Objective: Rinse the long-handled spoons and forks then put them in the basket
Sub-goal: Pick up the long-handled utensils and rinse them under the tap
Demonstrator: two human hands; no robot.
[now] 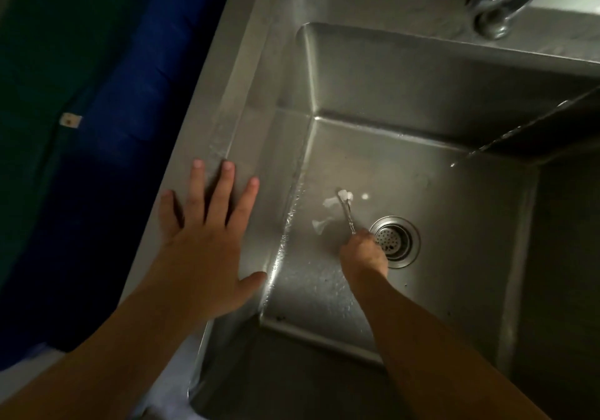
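Note:
My right hand is down inside the steel sink, fist closed around the handle of a long metal utensil. Its bright head points away from me toward the sink's left side; I cannot tell whether it is a spoon or a fork. My left hand lies flat with fingers spread on the sink's left rim, holding nothing. No basket is in view.
A round drain strainer sits just right of my right hand. The tap stands at the back right. A dark edge juts over the sink from the right. Blue and green cloth lies left of the counter.

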